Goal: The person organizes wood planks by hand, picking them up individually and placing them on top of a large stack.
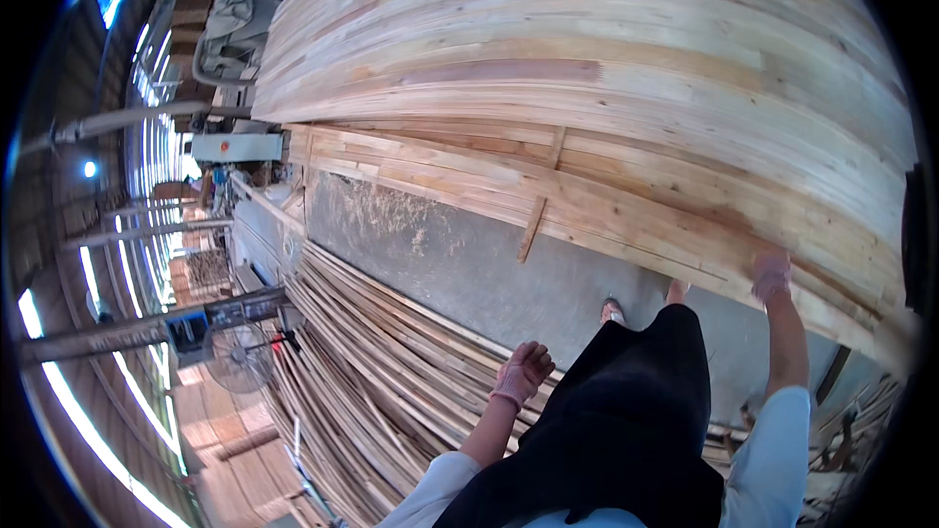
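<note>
Right hand (772, 276), gloved in pink, is on the long board (587, 203), toward its right end; whether the fingers grip cannot be determined. Left hand (524, 372), likewise gloved, is clear of the board, fingers loosely curled, half open. Board lies along the near side of a broad wooden panel (587, 34). Wooden strips (391, 362) are piled at left, near a fan (239, 355).
</note>
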Demonstrator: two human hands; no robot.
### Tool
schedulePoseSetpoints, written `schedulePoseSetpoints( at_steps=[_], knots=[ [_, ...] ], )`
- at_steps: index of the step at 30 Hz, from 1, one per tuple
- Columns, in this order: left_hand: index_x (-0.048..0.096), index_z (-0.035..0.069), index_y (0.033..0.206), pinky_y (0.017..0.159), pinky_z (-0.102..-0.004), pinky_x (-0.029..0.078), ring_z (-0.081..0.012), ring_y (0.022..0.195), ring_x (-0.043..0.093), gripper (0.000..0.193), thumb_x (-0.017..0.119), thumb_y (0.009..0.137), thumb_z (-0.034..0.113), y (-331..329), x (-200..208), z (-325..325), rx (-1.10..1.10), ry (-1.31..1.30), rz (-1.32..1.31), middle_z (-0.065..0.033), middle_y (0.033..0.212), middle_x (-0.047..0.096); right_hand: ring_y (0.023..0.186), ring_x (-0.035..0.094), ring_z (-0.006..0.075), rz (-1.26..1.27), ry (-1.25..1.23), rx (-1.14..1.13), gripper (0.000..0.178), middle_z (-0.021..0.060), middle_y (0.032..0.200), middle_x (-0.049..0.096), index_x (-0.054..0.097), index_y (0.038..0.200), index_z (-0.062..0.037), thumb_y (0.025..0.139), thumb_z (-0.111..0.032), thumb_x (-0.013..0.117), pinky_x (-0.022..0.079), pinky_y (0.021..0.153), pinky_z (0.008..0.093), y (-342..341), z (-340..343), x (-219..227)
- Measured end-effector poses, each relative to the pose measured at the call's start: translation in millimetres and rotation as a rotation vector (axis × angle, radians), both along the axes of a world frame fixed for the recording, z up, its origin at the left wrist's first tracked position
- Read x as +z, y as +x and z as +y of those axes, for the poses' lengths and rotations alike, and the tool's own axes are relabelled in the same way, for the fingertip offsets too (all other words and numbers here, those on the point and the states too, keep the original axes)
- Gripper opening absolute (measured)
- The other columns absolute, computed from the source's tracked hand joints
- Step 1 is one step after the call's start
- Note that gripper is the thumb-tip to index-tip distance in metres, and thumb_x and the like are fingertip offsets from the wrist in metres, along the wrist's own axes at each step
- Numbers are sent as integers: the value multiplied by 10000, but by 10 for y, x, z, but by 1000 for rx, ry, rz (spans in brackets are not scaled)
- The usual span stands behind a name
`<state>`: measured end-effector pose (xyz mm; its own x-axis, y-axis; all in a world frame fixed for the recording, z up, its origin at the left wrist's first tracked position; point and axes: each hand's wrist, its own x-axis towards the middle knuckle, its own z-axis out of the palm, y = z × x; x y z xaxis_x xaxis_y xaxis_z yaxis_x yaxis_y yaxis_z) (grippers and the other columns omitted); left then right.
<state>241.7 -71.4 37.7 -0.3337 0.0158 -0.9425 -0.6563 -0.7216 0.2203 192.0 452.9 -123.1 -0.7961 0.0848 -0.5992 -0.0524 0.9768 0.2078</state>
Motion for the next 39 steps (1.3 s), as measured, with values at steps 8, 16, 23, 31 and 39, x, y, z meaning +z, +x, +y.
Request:
schedulePoseSetpoints(
  at_steps=[8,16,23,31,39],
  knots=[
    [538,59,1121,917,-462,456,-285,949,581,388,474,942,398,-163,-459,22,-5,83,16,-101,1056,614,716,672,235,-349,-159,48,464,83,790,689,710,790,-126,556,-526,730,472,704,341,1033,-920,1252],
    [534,67,1117,835,-498,468,-313,886,576,692,276,894,669,-195,-1120,-72,245,269,159,-92,934,604,737,645,279,-103,-201,-57,420,92,725,656,701,756,-142,586,-525,717,459,738,378,2241,-1519,2031],
    [592,67,836,589,-429,457,-237,518,451,813,185,834,771,-81,-464,-323,216,193,48,-23,566,472,797,662,267,-247,-119,-760,360,107,817,689,699,859,-95,628,-368,739,517,733,354,3832,-1131,1815],
    [517,122,717,531,-343,379,-191,484,391,737,190,821,774,119,-254,-633,254,432,189,14,497,392,680,647,201,-199,-293,-843,368,61,765,679,686,948,-101,635,-275,774,523,668,320,3855,-1302,1857],
    [492,134,715,532,-332,384,-184,478,401,661,254,829,739,215,-48,-644,279,409,365,12,504,399,602,629,164,-224,-296,-747,354,46,724,662,656,972,-106,671,-266,749,515,570,293,3631,-1057,1453]
  ],
)
